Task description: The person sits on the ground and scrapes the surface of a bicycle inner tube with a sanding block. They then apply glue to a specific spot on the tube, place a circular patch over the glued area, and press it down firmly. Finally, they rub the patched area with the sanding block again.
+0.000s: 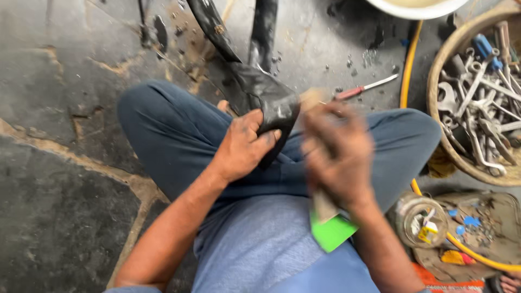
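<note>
A single head-worn camera looks steeply down and close over the seated person's crossed legs (179, 135) onto both hands, facing forward across the cracked stone floor (59, 70), with a basket of wrenches (477, 108) cut off at the right edge.

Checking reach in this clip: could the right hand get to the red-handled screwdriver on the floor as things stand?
Probably yes. The screwdriver lies on open floor just beyond the person's right knee, with nothing on top of it. The right hand, blurred, already holds a strip-like piece, so it would likely have to free its fingers first.
</note>
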